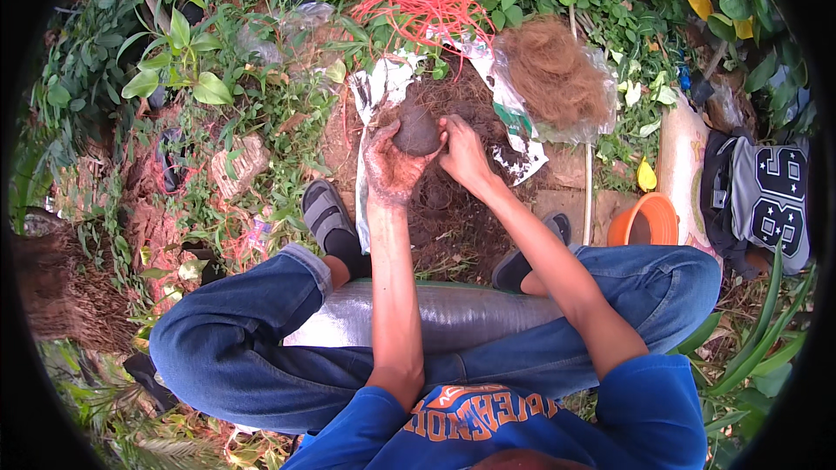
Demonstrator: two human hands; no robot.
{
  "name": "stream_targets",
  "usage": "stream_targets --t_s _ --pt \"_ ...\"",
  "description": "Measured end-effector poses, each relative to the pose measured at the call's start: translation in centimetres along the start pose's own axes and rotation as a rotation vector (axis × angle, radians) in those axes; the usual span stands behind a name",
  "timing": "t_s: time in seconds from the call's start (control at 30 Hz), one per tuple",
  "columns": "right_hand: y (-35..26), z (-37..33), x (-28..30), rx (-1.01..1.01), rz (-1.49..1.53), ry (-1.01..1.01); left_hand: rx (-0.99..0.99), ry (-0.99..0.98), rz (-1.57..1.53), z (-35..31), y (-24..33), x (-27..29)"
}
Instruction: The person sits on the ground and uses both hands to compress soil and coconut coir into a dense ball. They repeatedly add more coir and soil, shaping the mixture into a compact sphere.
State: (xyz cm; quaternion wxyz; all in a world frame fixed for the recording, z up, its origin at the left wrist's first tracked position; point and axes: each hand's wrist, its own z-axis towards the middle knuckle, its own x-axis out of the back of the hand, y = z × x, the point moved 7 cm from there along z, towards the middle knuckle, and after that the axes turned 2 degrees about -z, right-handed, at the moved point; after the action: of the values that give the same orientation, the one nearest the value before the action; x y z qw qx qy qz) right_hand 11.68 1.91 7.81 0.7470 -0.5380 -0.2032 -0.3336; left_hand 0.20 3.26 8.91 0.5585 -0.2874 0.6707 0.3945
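Observation:
A round, dark brown ball of soil (418, 129) rests in my left hand (396, 161), whose soil-smeared palm and fingers cup it from below and the left. At the ball's right edge is my right hand (464, 152), its thumb and fingers drawn together close against the surface. Whatever those fingertips pinch, if anything, is too small to make out. Beneath both hands a white plastic sack (380, 91) lies spread out, with dark soil and loose brown fibre (466, 96) heaped on it.
Red plastic strings (427, 13) lie tangled beyond the sack. Brown coir fibre (553, 70) sits on clear plastic at the far right. An orange pot (644, 219) stands near my right knee, beside a grey-and-black garment (771, 204). Green plants surround the spot.

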Motion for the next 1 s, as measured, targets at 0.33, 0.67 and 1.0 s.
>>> stream_targets --t_s 0.33,0.67,1.0 --pt "2.4 -8.2 -11.3 0.092 -0.568 -0.554 0.027 -0.052 -0.097 0.2 -0.5 -0.1" --pt "0.0 -7.0 -10.9 0.170 -0.588 -0.622 -0.052 -0.001 -0.061 -0.8 1.6 0.9" --pt "0.5 0.1 -1.7 -0.143 -0.050 -0.381 -0.095 0.016 -0.057 -0.6 2.1 0.7"
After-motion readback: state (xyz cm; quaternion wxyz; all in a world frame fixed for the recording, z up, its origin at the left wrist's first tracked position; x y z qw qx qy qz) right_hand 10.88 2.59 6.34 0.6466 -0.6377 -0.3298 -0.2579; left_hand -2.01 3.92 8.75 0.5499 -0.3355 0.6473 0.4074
